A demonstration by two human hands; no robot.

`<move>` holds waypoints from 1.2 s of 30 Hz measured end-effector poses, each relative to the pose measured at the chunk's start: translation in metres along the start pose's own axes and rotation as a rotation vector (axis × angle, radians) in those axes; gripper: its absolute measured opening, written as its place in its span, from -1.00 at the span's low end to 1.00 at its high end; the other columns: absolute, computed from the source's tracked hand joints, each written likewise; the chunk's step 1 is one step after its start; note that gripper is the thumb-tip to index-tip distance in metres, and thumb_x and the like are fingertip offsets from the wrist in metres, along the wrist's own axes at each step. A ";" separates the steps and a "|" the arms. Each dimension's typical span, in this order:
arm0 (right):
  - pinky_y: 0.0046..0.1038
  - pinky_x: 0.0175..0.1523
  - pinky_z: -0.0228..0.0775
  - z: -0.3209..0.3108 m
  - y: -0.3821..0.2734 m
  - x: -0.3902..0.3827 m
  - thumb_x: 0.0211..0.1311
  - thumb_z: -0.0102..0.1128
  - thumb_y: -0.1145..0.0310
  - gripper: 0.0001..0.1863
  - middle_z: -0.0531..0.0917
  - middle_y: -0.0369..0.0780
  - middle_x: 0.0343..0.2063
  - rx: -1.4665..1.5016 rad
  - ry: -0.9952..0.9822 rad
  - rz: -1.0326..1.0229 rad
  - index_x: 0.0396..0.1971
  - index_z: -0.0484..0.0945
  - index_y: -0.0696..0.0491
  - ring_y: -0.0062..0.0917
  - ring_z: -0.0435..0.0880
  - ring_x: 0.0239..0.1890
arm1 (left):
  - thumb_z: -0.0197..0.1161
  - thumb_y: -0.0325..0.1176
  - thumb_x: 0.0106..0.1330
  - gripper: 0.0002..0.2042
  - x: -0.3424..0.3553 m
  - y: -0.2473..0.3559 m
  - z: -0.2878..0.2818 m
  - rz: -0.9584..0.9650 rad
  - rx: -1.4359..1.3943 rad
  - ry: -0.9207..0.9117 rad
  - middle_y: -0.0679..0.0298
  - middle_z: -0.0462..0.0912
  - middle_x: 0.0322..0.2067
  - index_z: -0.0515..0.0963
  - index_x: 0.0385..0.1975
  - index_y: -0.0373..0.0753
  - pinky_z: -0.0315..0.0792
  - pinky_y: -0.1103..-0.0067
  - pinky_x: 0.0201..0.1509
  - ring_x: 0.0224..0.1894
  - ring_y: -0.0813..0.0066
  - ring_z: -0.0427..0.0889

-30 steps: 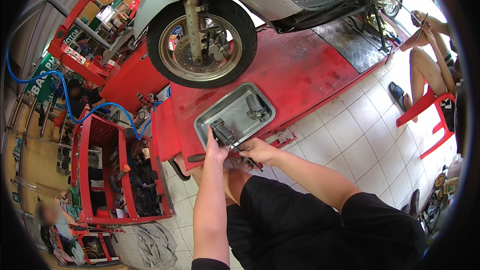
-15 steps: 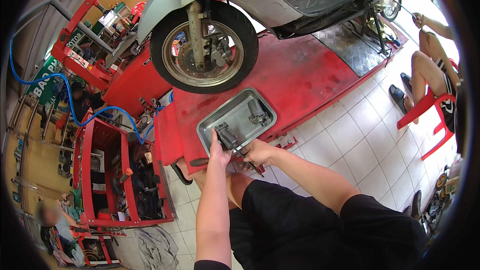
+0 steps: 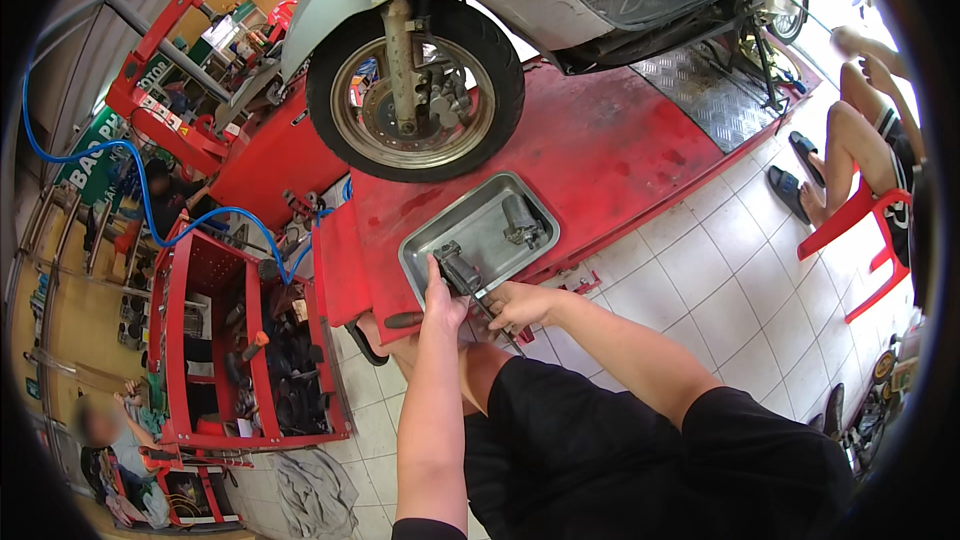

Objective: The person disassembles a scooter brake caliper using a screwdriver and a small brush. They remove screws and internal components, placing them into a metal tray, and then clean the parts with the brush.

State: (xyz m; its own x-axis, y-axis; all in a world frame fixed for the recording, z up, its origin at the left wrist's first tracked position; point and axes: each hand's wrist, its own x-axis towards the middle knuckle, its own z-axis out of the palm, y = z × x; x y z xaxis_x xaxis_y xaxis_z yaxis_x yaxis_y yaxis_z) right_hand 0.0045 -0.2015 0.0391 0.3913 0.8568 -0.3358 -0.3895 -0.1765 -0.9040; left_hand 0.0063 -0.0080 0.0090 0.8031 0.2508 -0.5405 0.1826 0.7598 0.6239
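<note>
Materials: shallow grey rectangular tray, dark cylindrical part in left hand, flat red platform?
Shallow grey rectangular tray: likely bare stainless steel; soft metallic sheen.
Dark cylindrical part in the left hand: probably metal, dull; faint highlights only, so plastic isn't excluded.
Flat red platform: likely painted steel, semi-gloss; smudged red coat.

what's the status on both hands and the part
Left hand holding dark cylindrical part at tray; right hand on slim tool; second part in tray, clear of both hands.

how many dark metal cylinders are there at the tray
2: one cylinder lies in the right end of the tray; the other cylinder is in the left hand, near the left end.
</note>
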 end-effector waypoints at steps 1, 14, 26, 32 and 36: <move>-0.46 -0.38 0.48 0.001 -0.004 -0.004 0.15 0.28 0.56 -0.57 0.61 -0.13 -0.31 0.005 -0.032 0.000 0.00 0.41 0.36 -0.52 0.64 -0.32 | 0.03 0.26 0.32 -0.43 0.000 0.000 -0.001 0.000 0.001 0.011 0.06 0.55 -0.30 0.46 -0.10 -0.22 0.55 0.20 -0.05 -0.22 0.06 0.57; -0.48 -0.38 0.53 0.002 -0.007 -0.008 0.09 0.38 0.50 -0.50 0.65 -0.11 -0.43 -0.099 0.161 -0.008 -0.02 0.43 0.45 -0.46 0.67 -0.44 | 0.06 0.25 0.32 -0.43 -0.005 0.001 0.003 -0.017 -0.010 -0.007 0.07 0.55 -0.29 0.47 -0.10 -0.23 0.55 0.21 -0.05 -0.23 0.09 0.57; -0.49 -0.35 0.51 -0.006 -0.008 -0.008 0.09 0.39 0.50 -0.41 0.66 -0.03 -0.32 -0.047 -0.005 -0.014 0.06 0.36 0.46 -0.47 0.68 -0.42 | 0.06 0.26 0.31 -0.43 -0.008 0.002 0.003 -0.007 0.019 -0.012 0.10 0.55 -0.27 0.48 -0.09 -0.21 0.56 0.25 -0.06 -0.21 0.11 0.58; -0.45 -0.37 0.53 -0.010 0.002 -0.004 0.11 0.40 0.44 -0.45 0.66 -0.04 -0.42 0.102 0.022 -0.055 0.00 0.41 0.47 -0.49 0.67 -0.43 | 0.08 0.26 0.30 -0.42 -0.005 0.000 0.005 -0.025 0.005 -0.040 0.07 0.54 -0.23 0.47 -0.08 -0.21 0.55 0.22 -0.02 -0.19 0.10 0.57; -0.47 -0.40 0.51 -0.005 0.000 -0.007 0.11 0.39 0.47 -0.48 0.67 -0.06 -0.45 0.232 -0.034 -0.057 -0.01 0.42 0.46 -0.46 0.70 -0.42 | 0.09 0.26 0.29 -0.42 -0.003 0.002 -0.001 -0.029 0.004 0.002 0.06 0.54 -0.22 0.46 -0.06 -0.21 0.55 0.22 -0.02 -0.19 0.10 0.56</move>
State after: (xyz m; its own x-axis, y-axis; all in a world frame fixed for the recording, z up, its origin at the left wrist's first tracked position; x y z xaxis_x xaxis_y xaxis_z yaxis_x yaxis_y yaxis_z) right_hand 0.0059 -0.2103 0.0404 0.3917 0.8786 -0.2732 -0.5498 -0.0146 -0.8352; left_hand 0.0040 -0.0068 0.0112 0.7961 0.2303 -0.5596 0.2079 0.7644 0.6103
